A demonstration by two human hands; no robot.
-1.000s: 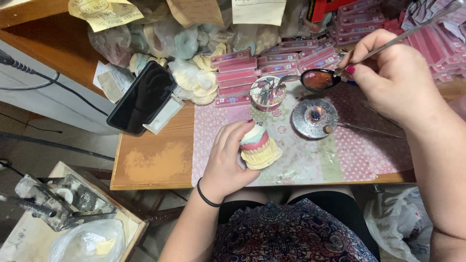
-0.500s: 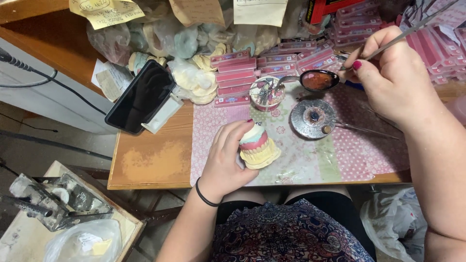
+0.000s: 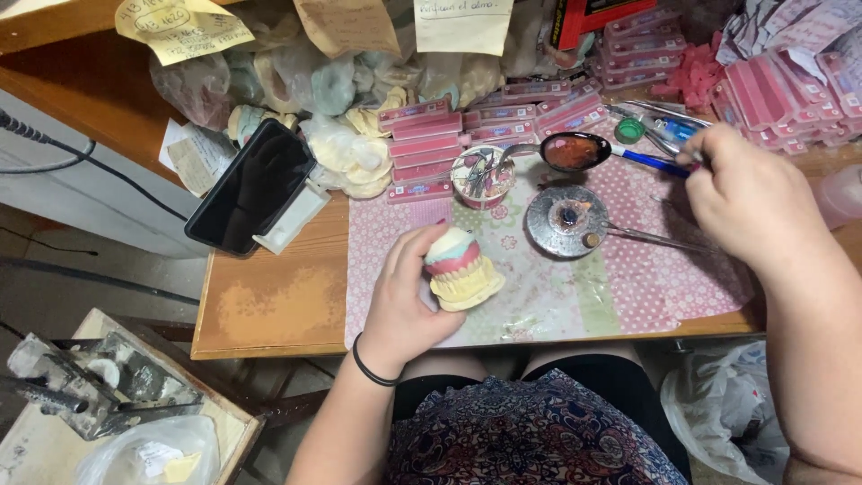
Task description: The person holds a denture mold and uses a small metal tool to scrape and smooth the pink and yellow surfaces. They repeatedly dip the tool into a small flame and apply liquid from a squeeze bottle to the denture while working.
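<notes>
While a glossy black phone (image 3: 250, 187) leans at the desk's left, the left hand (image 3: 406, 296) curls around a chalky plaster tooth model (image 3: 460, 269) with pink gums; the right hand (image 3: 750, 205) pinches a blue-handled spoon (image 3: 611, 153) closed-fingered.

Both arms are bare, with no sleeves in view. The left hand (image 3: 409, 301) has a thin black band (image 3: 373, 364) around the wrist, like a hair tie. It sits at about 7 o'clock from the hand. The right hand (image 3: 750, 207) has no ring, band or watch that can be seen. Its nails are too hidden to tell about. At 6 o'clock in the view is the person's lap. There the person wears a dark dress or skirt (image 3: 539, 431) with lots of small swirly shapes in red, pink, white and blue. A plain black part (image 3: 539, 364) shows at its top edge, near the table.
</notes>
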